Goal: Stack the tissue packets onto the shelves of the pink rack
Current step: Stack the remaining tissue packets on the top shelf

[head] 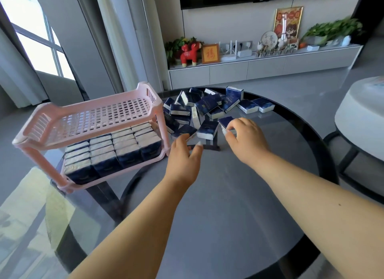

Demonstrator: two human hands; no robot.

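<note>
Head view: bottom shelf of pink rack (91, 120) packed full, top bare. Loose tissue packets (207, 108) piled far right. Left hand (184, 154) open; right hand (245, 137) pinched one.

Both bare forearms reach forward from the lower edge of the view, converging toward the middle. The left hand (184, 154) lies palm down, its fingers extended and slightly spread — tips pointing ahead, thumb angled out to the right. The right hand (245, 136) sits a little farther forward, knuckles up, fingers curled downward with the thumb drawn in toward the fingertips — what it may be pinching cannot be told.
</note>
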